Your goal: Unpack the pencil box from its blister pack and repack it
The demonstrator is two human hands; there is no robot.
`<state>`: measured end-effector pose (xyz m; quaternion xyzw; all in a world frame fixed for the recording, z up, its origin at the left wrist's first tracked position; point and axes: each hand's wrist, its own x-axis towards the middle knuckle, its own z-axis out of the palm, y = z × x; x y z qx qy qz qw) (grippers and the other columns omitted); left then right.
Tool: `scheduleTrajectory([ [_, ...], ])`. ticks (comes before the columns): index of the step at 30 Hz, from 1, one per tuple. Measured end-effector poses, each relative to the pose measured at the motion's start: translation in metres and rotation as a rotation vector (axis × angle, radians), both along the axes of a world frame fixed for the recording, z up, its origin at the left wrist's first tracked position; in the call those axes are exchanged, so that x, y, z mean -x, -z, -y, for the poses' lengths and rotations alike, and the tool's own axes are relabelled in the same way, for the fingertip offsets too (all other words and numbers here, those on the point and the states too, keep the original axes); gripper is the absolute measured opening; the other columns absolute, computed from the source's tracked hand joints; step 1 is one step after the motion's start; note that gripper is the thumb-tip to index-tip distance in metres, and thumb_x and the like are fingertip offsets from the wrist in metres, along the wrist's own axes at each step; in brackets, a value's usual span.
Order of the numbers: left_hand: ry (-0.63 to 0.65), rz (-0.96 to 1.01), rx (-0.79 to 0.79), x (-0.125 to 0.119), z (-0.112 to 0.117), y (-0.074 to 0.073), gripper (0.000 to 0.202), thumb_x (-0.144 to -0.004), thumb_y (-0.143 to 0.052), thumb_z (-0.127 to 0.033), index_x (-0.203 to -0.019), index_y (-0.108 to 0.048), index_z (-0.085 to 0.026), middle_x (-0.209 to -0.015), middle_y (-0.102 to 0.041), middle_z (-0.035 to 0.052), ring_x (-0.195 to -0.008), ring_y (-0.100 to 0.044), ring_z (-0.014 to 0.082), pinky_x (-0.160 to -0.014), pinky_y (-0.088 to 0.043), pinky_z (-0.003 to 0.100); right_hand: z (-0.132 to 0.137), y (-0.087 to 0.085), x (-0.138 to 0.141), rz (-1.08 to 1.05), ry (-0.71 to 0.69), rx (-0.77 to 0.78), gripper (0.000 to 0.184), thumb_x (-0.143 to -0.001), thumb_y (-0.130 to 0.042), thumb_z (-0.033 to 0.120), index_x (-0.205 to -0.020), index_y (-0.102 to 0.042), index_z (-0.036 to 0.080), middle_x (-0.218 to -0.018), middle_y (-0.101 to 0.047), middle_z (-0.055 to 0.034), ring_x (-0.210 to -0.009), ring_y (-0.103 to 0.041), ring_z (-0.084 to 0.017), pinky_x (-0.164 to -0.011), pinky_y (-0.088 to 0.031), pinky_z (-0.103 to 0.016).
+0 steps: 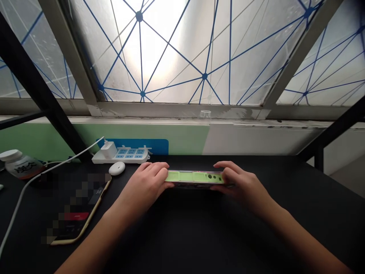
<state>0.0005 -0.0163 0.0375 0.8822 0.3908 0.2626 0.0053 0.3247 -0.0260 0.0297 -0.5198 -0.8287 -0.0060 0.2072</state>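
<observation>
while, in the head view, the left hand (151,177) has its fingers closed on the green box (186,176), in front and right of the white power strip (129,155), the right hand (239,179) pinches the end farther from it — one finger raised.

Both hands in view, bare, level with each other, facing inward with a gap between. Left hand (151,175): back turned up toward the viewer, fingers bunched and bent at the knuckles, left thumb (169,185) underneath and pointing inward; pinch posture, closed. Right hand (242,180): index finger (228,164) arched along the top, its tip pointing inward; a further finger curled beneath it; right thumb (220,188) lowest, also directed inward; pinch posture, closed. Left forearm (99,232) enters from lower left, right forearm (302,232) from lower right; the two converge, both bare.
</observation>
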Motion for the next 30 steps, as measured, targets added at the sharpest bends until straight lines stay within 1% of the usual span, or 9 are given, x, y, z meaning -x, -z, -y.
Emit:
scheduleTrajectory([
  [3,0.011,-0.073,0.085,-0.005,0.005,0.003,0.007,-0.090,-0.061,-0.030,-0.095,-0.061,-0.026,-0.120,-0.067,0.0088,-0.105,-0.063,0.0306,-0.093,-0.042,0.043,0.009,-0.003,0.011,0.213,-0.123,0.074,0.005,-0.090,-0.056,0.029,-0.088,-0.057,0.025,-0.134,-0.062,-0.0069,-0.082,-0.067,-0.024,-0.071,-0.050,-0.036],
  [4,-0.002,-0.108,0.102,-0.006,0.005,0.004,0.013,-0.087,-0.064,-0.029,-0.099,-0.061,-0.025,-0.115,-0.068,0.0088,-0.101,-0.064,0.0308,-0.089,-0.043,0.042,0.013,-0.004,0.017,0.266,-0.160,0.105,0.009,-0.086,-0.056,0.022,-0.094,-0.059,0.025,-0.133,-0.063,-0.0086,-0.088,-0.068,-0.026,-0.075,-0.050,-0.038],
  [9,0.007,-0.145,0.135,0.002,0.001,0.014,0.057,-0.077,-0.074,-0.054,-0.123,-0.056,-0.025,-0.121,-0.066,0.0098,-0.109,-0.059,0.0336,-0.093,-0.044,0.045,0.028,-0.006,0.038,0.312,-0.192,0.178,0.057,-0.073,-0.056,0.012,-0.129,-0.056,0.024,-0.126,-0.062,-0.0115,-0.090,-0.066,-0.028,-0.076,-0.050,-0.036],
  [13,-0.081,-0.032,0.191,0.019,0.001,0.040,0.046,-0.090,-0.060,-0.054,-0.128,-0.057,-0.028,-0.136,-0.060,0.0105,-0.126,-0.051,0.0341,-0.101,-0.043,0.048,0.033,-0.003,0.038,0.278,-0.230,0.217,0.089,-0.068,-0.057,0.009,-0.150,-0.036,0.037,-0.131,-0.056,-0.0081,-0.090,-0.066,-0.025,-0.074,-0.048,-0.033],
  [17,-0.130,0.094,0.265,0.031,-0.001,0.066,0.063,-0.084,-0.069,-0.053,-0.139,-0.052,-0.028,-0.149,-0.050,0.0134,-0.134,-0.048,0.0360,-0.105,-0.044,0.048,0.035,-0.006,0.035,0.233,-0.225,0.289,0.061,-0.083,-0.060,0.021,-0.141,-0.050,0.033,-0.125,-0.057,-0.0098,-0.092,-0.066,-0.026,-0.076,-0.050,-0.035],
  [20,-0.102,0.152,0.288,0.032,-0.004,0.068,0.069,-0.078,-0.075,-0.051,-0.139,-0.053,-0.029,-0.143,-0.055,0.0120,-0.129,-0.054,0.0355,-0.105,-0.047,0.047,0.028,-0.007,0.032,0.146,-0.202,0.312,0.036,-0.093,-0.058,0.040,-0.128,-0.061,0.032,-0.114,-0.062,-0.0081,-0.093,-0.064,-0.025,-0.081,-0.051,-0.036],
  [25,-0.093,0.099,0.277,0.029,-0.001,0.058,0.078,-0.074,-0.079,-0.045,-0.144,-0.046,-0.030,-0.141,-0.052,0.0125,-0.129,-0.051,0.0362,-0.104,-0.047,0.049,0.000,0.011,0.020,-0.040,-0.122,0.269,0.071,-0.087,-0.059,0.064,-0.145,-0.045,0.025,-0.146,-0.047,-0.0142,-0.137,-0.038,-0.035,-0.111,-0.035,-0.050],
  [27,-0.092,0.069,0.208,0.027,0.003,0.055,0.083,-0.073,-0.081,-0.042,-0.146,-0.042,-0.031,-0.140,-0.050,0.0123,-0.129,-0.048,0.0359,-0.105,-0.045,0.050,-0.009,0.019,0.015,-0.085,-0.078,0.333,0.082,-0.084,-0.060,0.068,-0.149,-0.038,0.022,-0.151,-0.043,-0.0163,-0.139,-0.036,-0.037,-0.113,-0.032,-0.054],
  [30,-0.096,0.031,0.069,0.024,0.010,0.052,0.088,-0.071,-0.083,-0.039,-0.147,-0.039,-0.035,-0.137,-0.049,0.0107,-0.128,-0.046,0.0359,-0.106,-0.043,0.051,-0.015,0.022,0.010,-0.118,-0.026,0.375,0.086,-0.078,-0.066,0.069,-0.145,-0.043,0.020,-0.139,-0.053,-0.0168,-0.128,-0.047,-0.037,-0.108,-0.038,-0.052],
])
